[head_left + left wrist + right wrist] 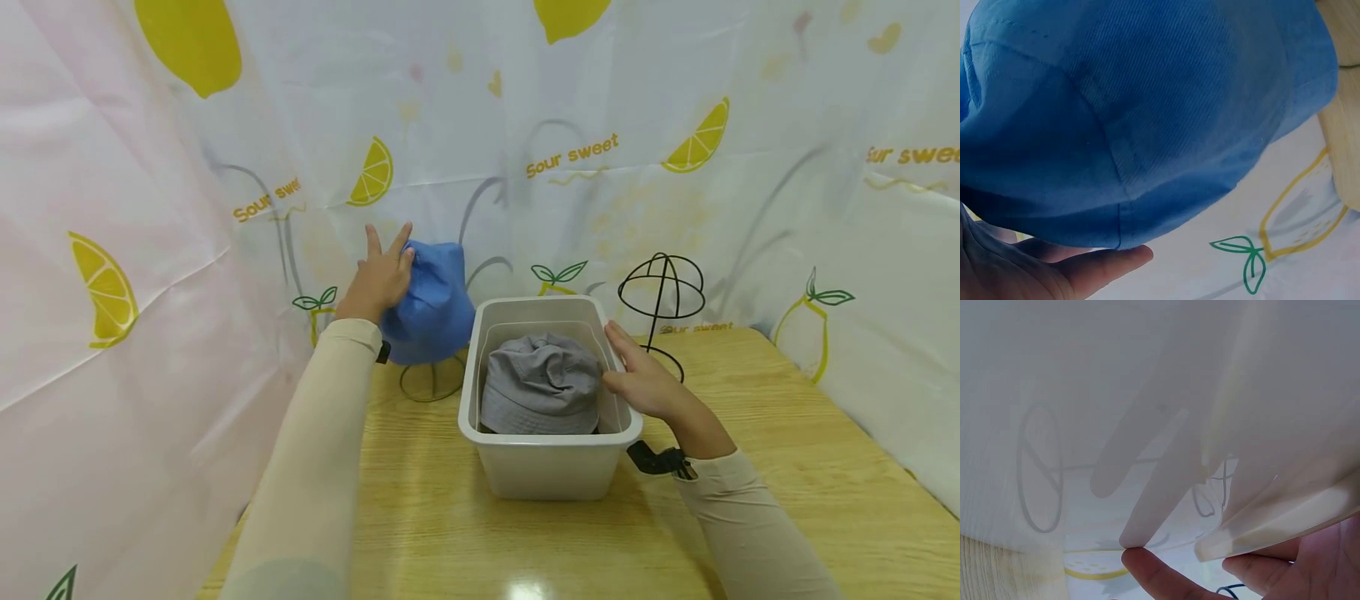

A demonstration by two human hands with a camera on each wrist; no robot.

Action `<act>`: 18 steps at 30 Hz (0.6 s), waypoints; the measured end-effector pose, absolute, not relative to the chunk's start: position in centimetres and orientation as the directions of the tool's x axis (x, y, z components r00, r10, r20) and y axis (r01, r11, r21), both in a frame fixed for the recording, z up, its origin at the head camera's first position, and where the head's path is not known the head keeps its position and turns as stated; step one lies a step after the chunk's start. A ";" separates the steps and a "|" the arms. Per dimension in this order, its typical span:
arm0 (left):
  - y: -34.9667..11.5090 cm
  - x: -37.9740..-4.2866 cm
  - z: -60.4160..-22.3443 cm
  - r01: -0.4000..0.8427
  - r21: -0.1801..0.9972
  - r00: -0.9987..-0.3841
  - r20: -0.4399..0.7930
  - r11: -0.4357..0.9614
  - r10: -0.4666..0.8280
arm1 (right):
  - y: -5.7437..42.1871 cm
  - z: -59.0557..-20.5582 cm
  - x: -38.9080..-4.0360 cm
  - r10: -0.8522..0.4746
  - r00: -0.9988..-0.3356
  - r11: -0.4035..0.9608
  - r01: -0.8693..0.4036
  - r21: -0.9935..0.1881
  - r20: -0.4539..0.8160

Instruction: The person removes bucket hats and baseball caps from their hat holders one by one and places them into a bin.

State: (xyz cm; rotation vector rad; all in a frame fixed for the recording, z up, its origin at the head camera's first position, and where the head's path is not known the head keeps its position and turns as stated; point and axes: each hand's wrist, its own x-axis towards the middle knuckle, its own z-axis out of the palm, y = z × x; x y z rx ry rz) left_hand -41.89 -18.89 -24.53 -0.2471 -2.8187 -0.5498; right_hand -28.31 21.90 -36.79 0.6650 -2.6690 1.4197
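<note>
A blue cloth hat [431, 304] sits on a wire stand at the back left, its crown creased. My left hand [382, 279] is at the hat's upper left side with its fingers spread; in the left wrist view an extended finger [1107, 269] lies right at the edge of the blue cloth. A grey bucket hat [543, 383] rests inside a white plastic bin [551, 467] in the middle of the table. With my right hand [645, 379] I hold the bin's right rim, thumb over the rim and fingers along the outer wall.
A bare black wire hat stand [660, 287] stands behind the bin on the right. The blue hat's stand [431, 381] shows its round base below the brim. A lemon-print curtain [465, 108] closes off the back and sides of the wooden table [780, 450].
</note>
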 end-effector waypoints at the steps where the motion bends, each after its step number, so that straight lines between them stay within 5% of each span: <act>1: -18.9 -41.9 -24.3 0.212 0.347 -0.952 0.284 0.913 0.113 | 21.9 -36.8 -28.3 -0.349 -0.907 0.487 -0.391 -0.781 0.237; 18: -18.4 -40.9 -19.8 0.235 0.354 -0.939 0.323 0.905 0.117 | 21.9 -36.8 -28.4 -0.347 -0.907 0.493 -0.393 -0.776 0.239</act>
